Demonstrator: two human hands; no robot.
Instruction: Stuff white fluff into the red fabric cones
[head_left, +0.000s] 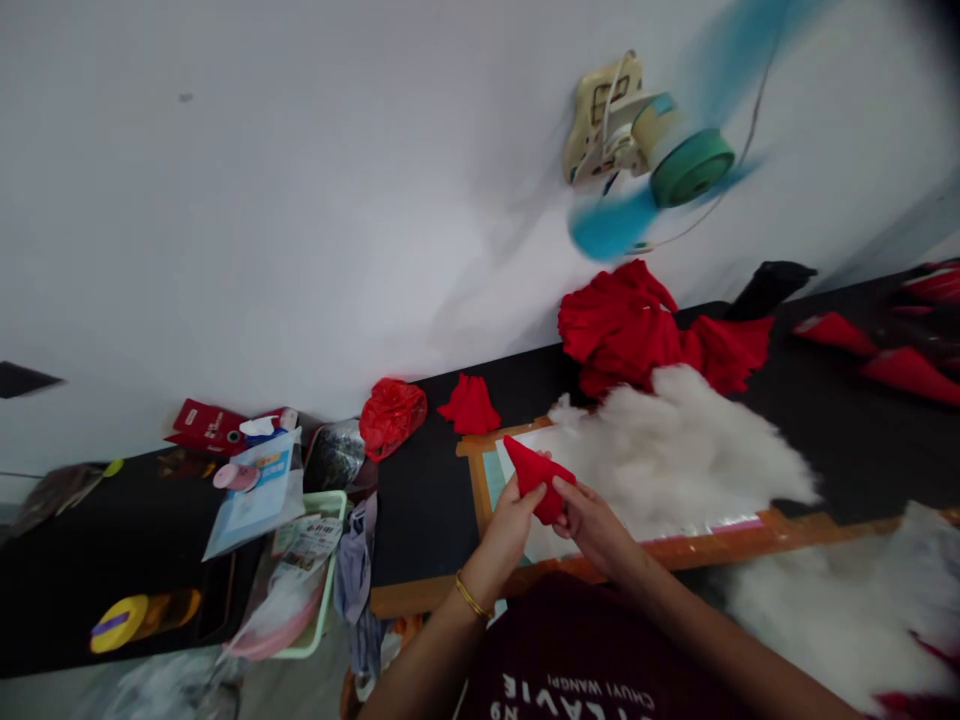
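Between my two hands is a small red cone-shaped fabric piece (534, 468), its pointed tip up and to the left. My left hand (514, 512), with a gold bracelet at the wrist, grips its lower left side, thumb across the front. My right hand (589, 510) pinches the lower right edge. A big heap of white fluffy stuffing (675, 450) lies just right of the hands on the table. Behind them sits another flattened red fabric piece (470, 404), and a pile of red fabric pieces (626, 320) rests against the wall.
A wall fan (690, 165) with blue blades turns above the table. On the left are a red plastic bag (392, 415), a green basket (330, 590) with packets, and a yellow-lidded jar (124, 622). More white stuffing (847, 610) lies at the lower right, with red cones (911, 372) at the far right.
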